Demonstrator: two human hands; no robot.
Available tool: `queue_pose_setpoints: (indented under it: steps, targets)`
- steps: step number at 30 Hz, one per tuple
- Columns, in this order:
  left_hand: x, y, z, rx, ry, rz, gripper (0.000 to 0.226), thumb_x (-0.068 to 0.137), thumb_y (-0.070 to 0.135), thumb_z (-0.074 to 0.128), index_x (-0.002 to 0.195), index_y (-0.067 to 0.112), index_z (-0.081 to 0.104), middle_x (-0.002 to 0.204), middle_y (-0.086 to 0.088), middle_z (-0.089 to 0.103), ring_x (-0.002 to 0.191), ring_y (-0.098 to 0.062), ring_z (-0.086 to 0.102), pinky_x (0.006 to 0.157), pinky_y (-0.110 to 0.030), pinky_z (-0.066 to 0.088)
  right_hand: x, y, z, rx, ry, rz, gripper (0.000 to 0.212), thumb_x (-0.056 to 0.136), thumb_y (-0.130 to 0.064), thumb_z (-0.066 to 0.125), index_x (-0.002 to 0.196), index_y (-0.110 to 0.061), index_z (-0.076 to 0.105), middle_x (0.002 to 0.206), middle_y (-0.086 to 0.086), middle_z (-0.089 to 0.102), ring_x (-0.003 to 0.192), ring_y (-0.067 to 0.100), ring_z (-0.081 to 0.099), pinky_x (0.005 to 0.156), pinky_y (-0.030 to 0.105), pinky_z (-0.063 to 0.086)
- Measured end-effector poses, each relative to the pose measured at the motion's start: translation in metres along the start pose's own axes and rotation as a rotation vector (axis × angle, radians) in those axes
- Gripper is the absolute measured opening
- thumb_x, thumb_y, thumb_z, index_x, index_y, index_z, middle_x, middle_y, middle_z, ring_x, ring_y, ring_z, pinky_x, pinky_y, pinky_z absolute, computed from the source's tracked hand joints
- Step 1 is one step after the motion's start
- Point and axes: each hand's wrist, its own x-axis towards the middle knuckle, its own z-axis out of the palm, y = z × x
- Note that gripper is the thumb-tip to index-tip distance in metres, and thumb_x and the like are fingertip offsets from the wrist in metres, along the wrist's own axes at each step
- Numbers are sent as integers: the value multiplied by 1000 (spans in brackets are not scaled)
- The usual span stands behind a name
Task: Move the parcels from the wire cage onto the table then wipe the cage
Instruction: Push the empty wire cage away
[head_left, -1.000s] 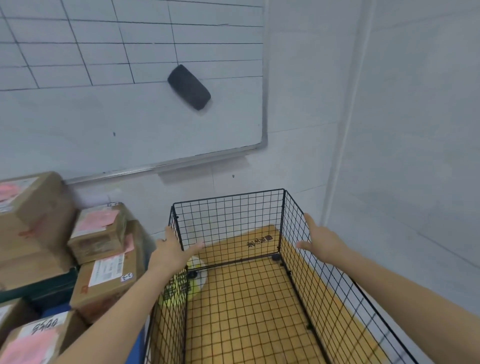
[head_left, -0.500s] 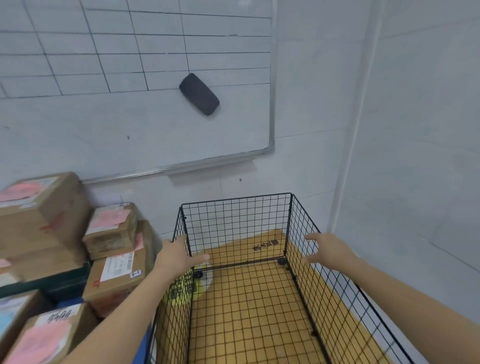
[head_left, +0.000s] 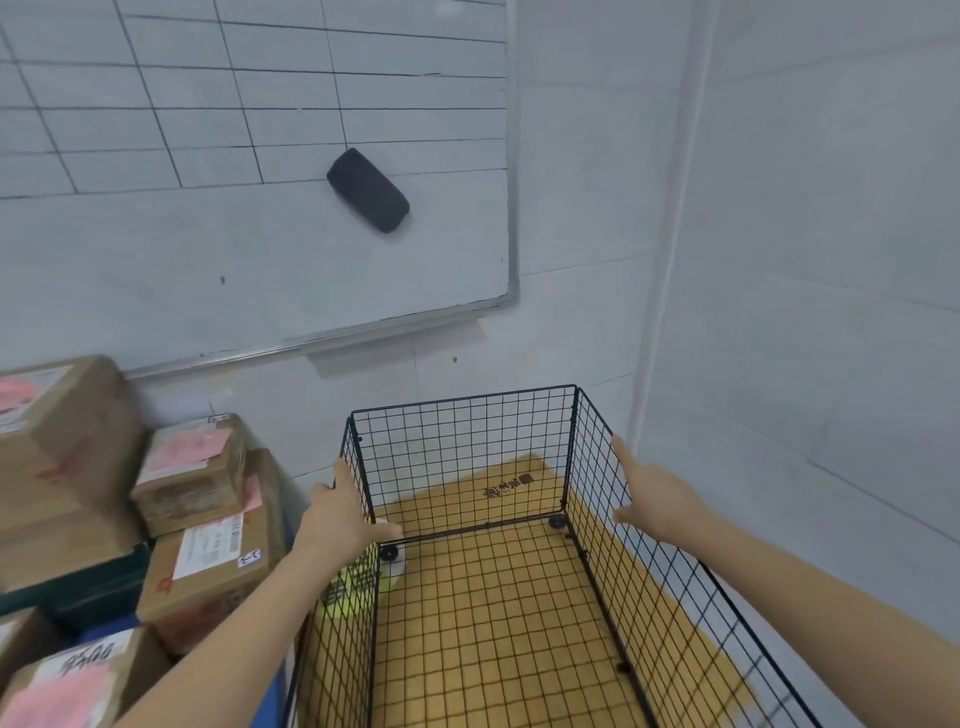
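Pale tiled walls meet in a corner here, and a whiteboard (head_left: 249, 171) ruled with a black grid hangs on the far one, a dark eraser (head_left: 368, 190) stuck to it at a slant. Down in that corner stands the black wire cage (head_left: 462, 447), open at the top, its long axis running from the person straight toward the whiteboard wall, the short end panel facing that wall. Nothing sits inside; through the mesh floor a yellow-orange mat (head_left: 493, 613) shows, with a dark printed mark near its far end. The left hand (head_left: 340, 519) is on the top rail of the cage's left panel, close to the far left corner, fingers curled over the outside of the wire and the thumb hooked inside, gripping it. The right hand (head_left: 657, 496) is pressed against the right panel from outside, near the far right corner, fingers spread wide and flat, index pointing up along the rim, not closed around anything I can make out. Just left of the cage the parcels (head_left: 202, 519) are stacked, brown cardboard boxes with pink and white labels, several deep, resting on something dark green and blue that I cannot identify.
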Motion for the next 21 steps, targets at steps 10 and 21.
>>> queue_pose_setpoints:
  steps: [10, 21]
  targets:
    - [1, 13, 6, -76, -59, 122, 126, 59, 56, 79, 150, 14, 2, 143, -24, 38, 121, -36, 51, 99, -48, 44, -40, 15, -15, 65, -4, 127, 113, 78, -35, 77, 153, -23, -6, 95, 6, 60, 86, 21, 59, 76, 32, 49]
    - [-21, 91, 19, -133, -153, 334, 117, 66, 51, 78, 151, 10, 9, 145, -22, 40, 127, -37, 46, 101, -46, 41, -124, 72, -33, 130, 55, 370, 110, 73, -38, 80, 152, -20, 7, 91, 7, 60, 81, 21, 57, 72, 31, 46]
